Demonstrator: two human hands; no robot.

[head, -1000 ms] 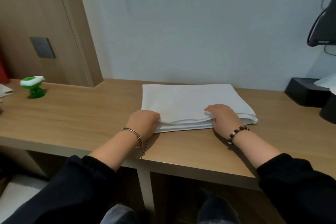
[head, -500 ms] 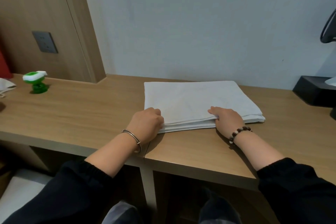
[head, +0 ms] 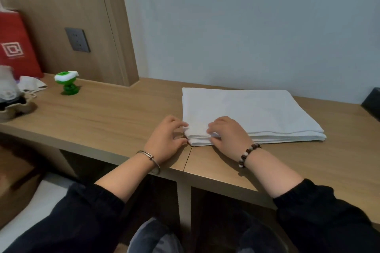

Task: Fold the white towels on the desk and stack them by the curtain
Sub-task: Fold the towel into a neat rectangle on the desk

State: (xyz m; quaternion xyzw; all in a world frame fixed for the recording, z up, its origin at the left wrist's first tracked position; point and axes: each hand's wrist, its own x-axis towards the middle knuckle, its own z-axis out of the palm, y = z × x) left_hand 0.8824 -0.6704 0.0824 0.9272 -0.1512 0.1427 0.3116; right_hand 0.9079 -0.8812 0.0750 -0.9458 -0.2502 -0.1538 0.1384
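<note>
A folded white towel point(head: 246, 113) lies in several layers on the wooden desk point(head: 107, 117), close to the pale wall. Both hands are at its near left corner. My left hand point(head: 164, 141) wears a metal bangle, and its fingers and thumb pinch the corner from the left side. Just to the right, my right hand point(head: 228, 133), with a bead bracelet on the wrist, curls its fingers over the upper layers at the near edge, thumb underneath. No curtain is in view.
A green toy point(head: 67, 84) stands at the back left of the desk. Beside it are a white face mask point(head: 30, 85), a red paper bag point(head: 16, 47) and a carton tray point(head: 12, 109). A black box point(head: 372, 102) sits at the right edge. A wall socket point(head: 77, 39) is on the wood panel.
My right hand has slid left along the towel's near edge to the left corner, close to my left hand. The view has swung left, bringing the red bag into sight.
</note>
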